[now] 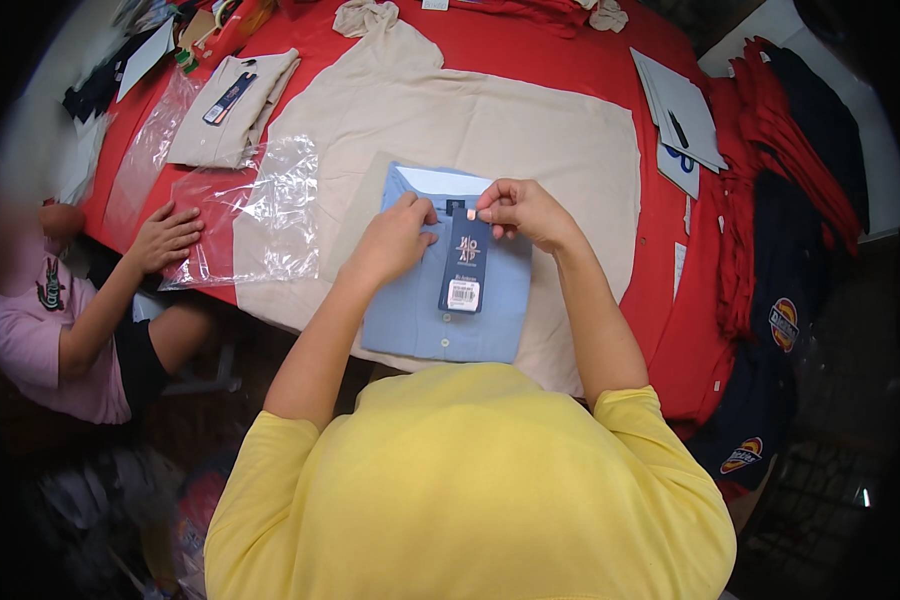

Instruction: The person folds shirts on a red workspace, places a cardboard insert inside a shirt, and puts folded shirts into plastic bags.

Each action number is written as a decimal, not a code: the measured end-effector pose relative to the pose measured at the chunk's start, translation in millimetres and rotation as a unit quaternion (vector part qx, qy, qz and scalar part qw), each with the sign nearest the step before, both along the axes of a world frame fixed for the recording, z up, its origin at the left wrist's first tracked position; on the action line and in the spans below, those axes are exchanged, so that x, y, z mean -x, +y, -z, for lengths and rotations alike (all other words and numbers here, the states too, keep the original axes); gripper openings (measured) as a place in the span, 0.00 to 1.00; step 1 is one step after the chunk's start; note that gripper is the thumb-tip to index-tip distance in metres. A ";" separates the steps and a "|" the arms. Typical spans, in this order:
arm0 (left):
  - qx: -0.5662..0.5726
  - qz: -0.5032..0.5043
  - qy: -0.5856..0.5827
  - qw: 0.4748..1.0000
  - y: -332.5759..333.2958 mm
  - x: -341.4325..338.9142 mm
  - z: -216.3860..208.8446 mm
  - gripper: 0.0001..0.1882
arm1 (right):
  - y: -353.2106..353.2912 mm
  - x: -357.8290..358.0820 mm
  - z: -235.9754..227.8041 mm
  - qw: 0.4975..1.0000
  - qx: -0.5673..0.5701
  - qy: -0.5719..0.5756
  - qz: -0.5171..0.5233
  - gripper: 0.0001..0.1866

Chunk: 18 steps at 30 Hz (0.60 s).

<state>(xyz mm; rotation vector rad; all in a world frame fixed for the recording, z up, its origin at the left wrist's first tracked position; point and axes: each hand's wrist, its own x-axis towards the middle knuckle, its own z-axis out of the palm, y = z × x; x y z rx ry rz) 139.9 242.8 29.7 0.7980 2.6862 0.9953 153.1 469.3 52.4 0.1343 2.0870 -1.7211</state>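
Observation:
A folded light blue shirt (495, 300) lies in front of me on a beige cloth, collar end away from me, with buttons down its front. On top of it rests a long navy hang tag (464, 255) with a white barcode label at its lower end. My right hand (532, 213) pinches at the tag's upper right corner, beside a small orange-and-white sticker (471, 213). Curled over the shirt's upper left, my left hand (398, 240) has its fingertips close to the tag's left edge. Whatever those fingers may hold is hidden.
Beige cloth (560, 120) covers much of the red table cover (530, 40). At left, another person's hand (168, 238) rests by a clear plastic bag (280, 220); beyond lies a folded beige garment (220, 135). Papers (675, 100) with a pen and red garments (790, 140) sit right.

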 end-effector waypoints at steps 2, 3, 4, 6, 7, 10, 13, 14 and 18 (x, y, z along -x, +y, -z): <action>0.003 0.000 -0.004 1.000 0.4 2.2 -3.0 0.10 | -2.5 -6.7 2.0 1.000 0.011 -0.016 -0.010 0.02; 0.005 -0.001 -0.006 1.000 0.6 3.1 -4.5 0.09 | -8.4 -11.1 6.9 1.000 -0.001 -0.016 -0.012 0.02; -0.004 -0.004 -0.004 1.000 1.8 3.7 -5.8 0.09 | -14.2 -15.2 10.2 1.000 -0.014 -0.016 -0.014 0.02; -0.021 -0.013 -0.002 1.000 4.7 3.8 -7.4 0.09 | -25.0 -22.8 10.1 0.997 -0.073 -0.006 -0.003 0.02; -0.032 -0.012 0.006 0.999 5.6 4.9 -4.4 0.08 | -30.5 -26.0 8.8 0.995 -0.103 -0.002 0.002 0.03; -0.064 -0.014 0.024 0.998 8.9 5.8 4.8 0.07 | -38.9 -32.1 6.9 0.983 -0.177 0.049 -0.003 0.05; -0.097 -0.029 0.029 0.994 10.0 1.6 8.2 0.07 | -44.0 -35.2 4.2 0.984 -0.168 0.054 0.029 0.05; -0.113 -0.033 0.024 0.993 10.1 -0.1 11.9 0.07 | -46.3 -36.0 4.1 0.986 -0.155 0.048 0.043 0.06; -0.146 -0.020 0.116 0.982 8.2 -4.1 18.2 0.08 | -40.5 -42.3 16.6 0.927 -0.292 0.234 -0.002 0.05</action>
